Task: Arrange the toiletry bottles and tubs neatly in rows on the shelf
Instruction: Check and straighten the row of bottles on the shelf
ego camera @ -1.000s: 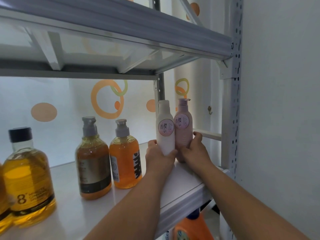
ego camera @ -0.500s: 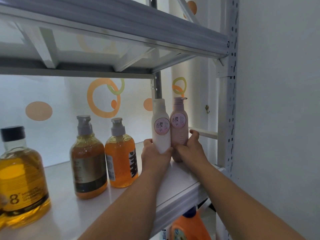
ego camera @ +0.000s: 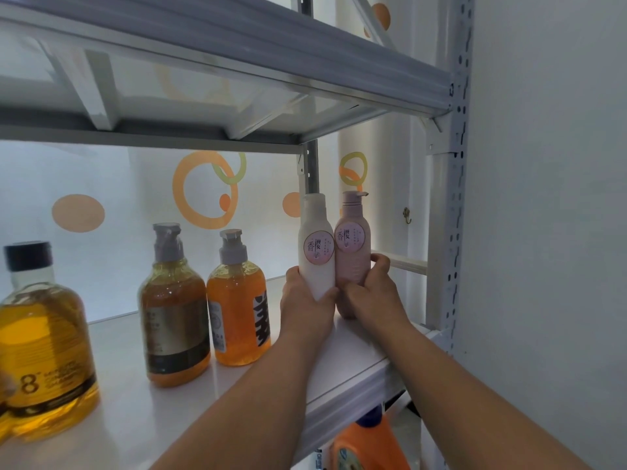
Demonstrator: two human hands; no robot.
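Yellow bottle [ego camera: 37, 340], black cap, far left on shelf [ego camera: 118, 385], upright. Amber pump bottle [ego camera: 174, 317] next, orange pump bottle [ego camera: 237, 300] just beside it, both upright. Left hand [ego camera: 305, 307] wrapped round lower part of white bottle [ego camera: 315, 245]. White bottle upright, touching pink bottle [ego camera: 353, 245] on its right; both at right end of shelf, bases mostly hidden behind hands. Right hand [ego camera: 373, 296] clasps pink bottle low down. Orange jug [ego camera: 366, 446] on level below, partly hidden.
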